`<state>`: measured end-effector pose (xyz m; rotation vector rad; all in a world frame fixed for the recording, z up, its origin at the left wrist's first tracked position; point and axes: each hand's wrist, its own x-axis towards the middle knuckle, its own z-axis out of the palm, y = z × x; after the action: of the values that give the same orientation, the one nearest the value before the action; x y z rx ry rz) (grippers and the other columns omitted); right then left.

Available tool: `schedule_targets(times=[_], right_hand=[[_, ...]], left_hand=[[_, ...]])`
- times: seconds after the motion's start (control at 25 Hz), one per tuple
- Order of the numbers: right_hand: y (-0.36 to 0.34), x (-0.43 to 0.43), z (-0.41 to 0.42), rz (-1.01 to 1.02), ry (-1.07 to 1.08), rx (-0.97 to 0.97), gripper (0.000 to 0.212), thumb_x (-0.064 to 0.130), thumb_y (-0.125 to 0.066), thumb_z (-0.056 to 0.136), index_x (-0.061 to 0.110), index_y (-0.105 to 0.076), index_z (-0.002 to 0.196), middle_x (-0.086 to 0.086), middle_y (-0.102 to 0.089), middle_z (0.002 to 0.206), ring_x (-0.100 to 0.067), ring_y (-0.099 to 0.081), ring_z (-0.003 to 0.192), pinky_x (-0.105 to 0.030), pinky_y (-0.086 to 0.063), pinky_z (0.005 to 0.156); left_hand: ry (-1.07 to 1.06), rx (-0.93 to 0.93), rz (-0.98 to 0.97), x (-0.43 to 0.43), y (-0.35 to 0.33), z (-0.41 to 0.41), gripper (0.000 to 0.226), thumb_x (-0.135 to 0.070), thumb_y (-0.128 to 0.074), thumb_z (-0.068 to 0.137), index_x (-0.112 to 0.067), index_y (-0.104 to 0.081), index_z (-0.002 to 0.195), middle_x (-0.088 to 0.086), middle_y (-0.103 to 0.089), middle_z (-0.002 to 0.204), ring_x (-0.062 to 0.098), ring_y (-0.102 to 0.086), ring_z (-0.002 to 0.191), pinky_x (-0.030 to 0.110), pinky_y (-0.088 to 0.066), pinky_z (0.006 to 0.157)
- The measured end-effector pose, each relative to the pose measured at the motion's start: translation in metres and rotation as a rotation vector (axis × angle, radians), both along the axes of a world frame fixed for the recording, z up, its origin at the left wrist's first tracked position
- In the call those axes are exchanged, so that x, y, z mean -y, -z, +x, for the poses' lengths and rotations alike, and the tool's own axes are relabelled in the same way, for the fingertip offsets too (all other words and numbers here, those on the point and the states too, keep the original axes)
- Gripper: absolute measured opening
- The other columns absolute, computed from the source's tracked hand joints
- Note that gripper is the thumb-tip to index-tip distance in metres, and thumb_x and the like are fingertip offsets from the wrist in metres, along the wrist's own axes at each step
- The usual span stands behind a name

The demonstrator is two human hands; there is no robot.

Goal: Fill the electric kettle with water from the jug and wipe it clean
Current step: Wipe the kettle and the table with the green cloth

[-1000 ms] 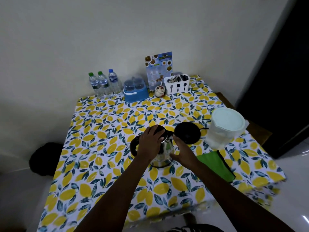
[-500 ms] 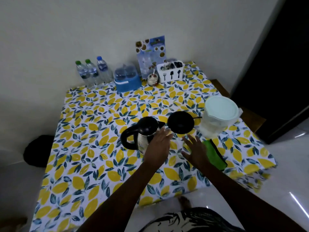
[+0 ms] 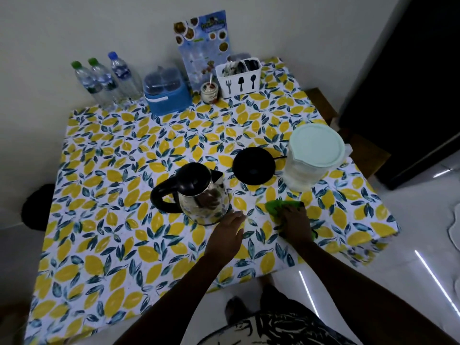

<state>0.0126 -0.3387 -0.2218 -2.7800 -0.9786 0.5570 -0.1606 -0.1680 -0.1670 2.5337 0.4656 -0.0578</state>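
Note:
A steel electric kettle (image 3: 199,195) with a black lid and handle stands on the lemon-print table (image 3: 119,245), off its round black base (image 3: 254,165). To the right of the base stands the clear water jug (image 3: 313,155) with a pale lid. My left hand (image 3: 227,232) rests on the table just in front of the kettle's right side, holding nothing. My right hand (image 3: 296,220) lies on a green cloth (image 3: 276,206) and closes over it, in front of the jug.
Along the far wall stand three water bottles (image 3: 104,78), a blue container (image 3: 166,90), a small jar (image 3: 209,92), a menu card (image 3: 202,43) and a white cutlery holder (image 3: 239,78). The table's right and near edges drop to a glossy floor.
My left hand has come off the kettle and dropped to the table beside it. My right hand has moved right onto the green cloth and closed on it.

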Motion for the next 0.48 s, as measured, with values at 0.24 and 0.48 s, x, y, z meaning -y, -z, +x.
schedule_targets(times=[0.24,0.48], right_hand=[[-0.075,-0.065,-0.026,0.735,0.215,-0.032,0.028,0.015,-0.051,0.099,0.01,-0.06,0.125,-0.013,-0.058,0.124,-0.029,-0.052,0.107,-0.044,-0.048,0.088],[-0.187,-0.168,-0.054,0.974,-0.019,-0.014,0.032,0.021,-0.05,0.097,0.013,-0.061,0.125,-0.006,-0.057,0.126,-0.025,-0.045,0.117,-0.034,-0.039,0.097]], left_hand=[[-0.147,0.329,0.099,-0.031,-0.059,-0.006,0.038,-0.028,-0.036,0.102,-0.019,-0.052,0.135,0.004,-0.053,0.142,0.016,-0.044,0.132,0.029,-0.04,0.107],[-0.465,0.531,0.195,-0.103,-0.101,-0.033,0.035,-0.03,-0.041,0.098,-0.013,-0.063,0.119,0.009,-0.065,0.123,0.022,-0.055,0.117,0.037,-0.045,0.101]])
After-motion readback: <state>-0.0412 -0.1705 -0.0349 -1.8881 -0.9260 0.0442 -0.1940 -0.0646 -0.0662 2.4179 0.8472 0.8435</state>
